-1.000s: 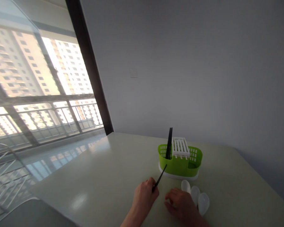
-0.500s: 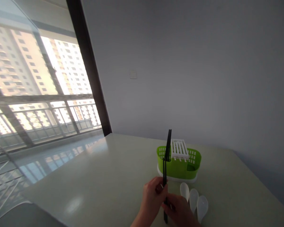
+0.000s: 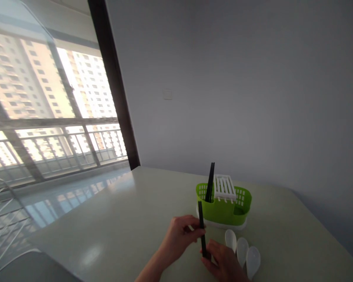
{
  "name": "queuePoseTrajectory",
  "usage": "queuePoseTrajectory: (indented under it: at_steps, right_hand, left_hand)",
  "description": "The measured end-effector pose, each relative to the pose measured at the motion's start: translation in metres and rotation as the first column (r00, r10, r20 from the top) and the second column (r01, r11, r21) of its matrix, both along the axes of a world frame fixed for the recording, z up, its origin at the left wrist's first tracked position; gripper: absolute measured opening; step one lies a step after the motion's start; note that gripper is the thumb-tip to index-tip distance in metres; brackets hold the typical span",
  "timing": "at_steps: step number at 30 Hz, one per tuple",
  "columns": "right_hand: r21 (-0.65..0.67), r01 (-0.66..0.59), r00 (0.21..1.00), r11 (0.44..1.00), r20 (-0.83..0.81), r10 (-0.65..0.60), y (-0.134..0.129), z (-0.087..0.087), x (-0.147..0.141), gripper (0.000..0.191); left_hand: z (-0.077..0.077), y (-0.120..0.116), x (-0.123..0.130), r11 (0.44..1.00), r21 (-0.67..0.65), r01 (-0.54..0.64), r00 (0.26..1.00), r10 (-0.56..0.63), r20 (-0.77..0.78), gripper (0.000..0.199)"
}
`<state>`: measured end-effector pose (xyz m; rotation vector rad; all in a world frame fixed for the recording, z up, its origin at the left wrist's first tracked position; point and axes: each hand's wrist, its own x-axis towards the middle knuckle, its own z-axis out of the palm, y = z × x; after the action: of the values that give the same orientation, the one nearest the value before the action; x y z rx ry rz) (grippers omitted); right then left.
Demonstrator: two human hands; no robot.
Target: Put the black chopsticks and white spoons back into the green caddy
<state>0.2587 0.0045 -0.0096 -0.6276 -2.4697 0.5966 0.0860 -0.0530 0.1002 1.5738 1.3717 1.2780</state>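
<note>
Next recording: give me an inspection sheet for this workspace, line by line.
Surface: pale table, glossy, reflecting the window.
Job's things: black chopsticks held upright; more chopsticks standing in the green cutlery holder.
Clutter: three white spoons lying side by side in front of the holder.
Grippers: left hand pinches the chopsticks; right hand grips their lower end.
Cables: nothing seen.
Surroundings: grey wall with a switch plate; large window facing apartment blocks.
</note>
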Motion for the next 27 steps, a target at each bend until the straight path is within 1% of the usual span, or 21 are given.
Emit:
queuePoseTrajectory:
  at_steps: [2,5,6,7,8,9,11,14,16,18,20,27]
  right_hand:
    - [0.008,0.037,0.999,0.999,-0.005,-0.037,0.002,0.002,0.002,0.013]
    - [0.02,0.053,0.998,0.998,-0.032,-0.052,0.004,0.001,0.005,0.016]
    - [0.032,0.053,0.998,0.998,-0.035,-0.052,0.005,0.0,0.005,0.016]
    - [0.049,0.054,0.998,0.997,-0.036,-0.052,0.006,-0.002,0.005,0.015]
    - [0.071,0.053,0.998,0.996,-0.035,-0.05,0.007,-0.004,0.004,0.014]
    - [0.097,0.048,0.998,0.994,-0.032,-0.045,0.009,-0.007,0.003,0.014]
    - [0.15,0.044,0.999,0.988,-0.022,-0.042,0.011,-0.014,0.001,0.015]
    - [0.206,0.052,0.999,0.977,-0.006,-0.052,0.015,-0.022,-0.001,0.017]
    - [0.221,0.057,0.998,0.974,0.002,-0.059,0.016,-0.026,-0.002,0.017]
    - [0.231,0.062,0.998,0.971,0.007,-0.065,0.017,-0.029,-0.002,0.017]
    - [0.243,0.072,0.997,0.967,0.005,-0.076,0.017,-0.031,-0.003,0.016]
    - [0.35,0.102,0.995,0.931,-0.018,-0.102,0.017,-0.039,-0.009,0.015]
  left_hand:
    - [0.028,0.008,-0.01,0.994,0.084,-0.07,0.998,0.07,0.004,0.02]
    - [0.073,0.032,-0.024,0.951,0.249,-0.185,0.982,0.185,0.024,0.022]
    - [0.084,0.043,-0.028,0.932,0.295,-0.21,0.977,0.211,0.028,0.023]
    - [0.092,0.056,-0.031,0.917,0.329,-0.225,0.973,0.229,0.027,0.025]
    - [0.096,0.071,-0.033,0.907,0.351,-0.231,0.971,0.24,0.019,0.026]
    - [0.097,0.086,-0.034,0.905,0.359,-0.228,0.97,0.245,0.0,0.027]
    - [0.089,0.115,-0.034,0.92,0.33,-0.214,0.965,0.252,-0.078,0.026]
    - [0.065,0.151,-0.031,0.952,0.227,-0.207,0.932,0.262,-0.252,0.024]
    - [0.05,0.166,-0.03,0.961,0.182,-0.208,0.908,0.259,-0.328,0.023]
    - [0.038,0.175,-0.029,0.965,0.16,-0.207,0.895,0.253,-0.367,0.023]
    - [0.03,0.181,-0.028,0.965,0.142,-0.219,0.874,0.259,-0.412,0.024]
    - [0.017,0.192,-0.029,0.962,0.088,-0.259,0.794,0.264,-0.548,0.028]
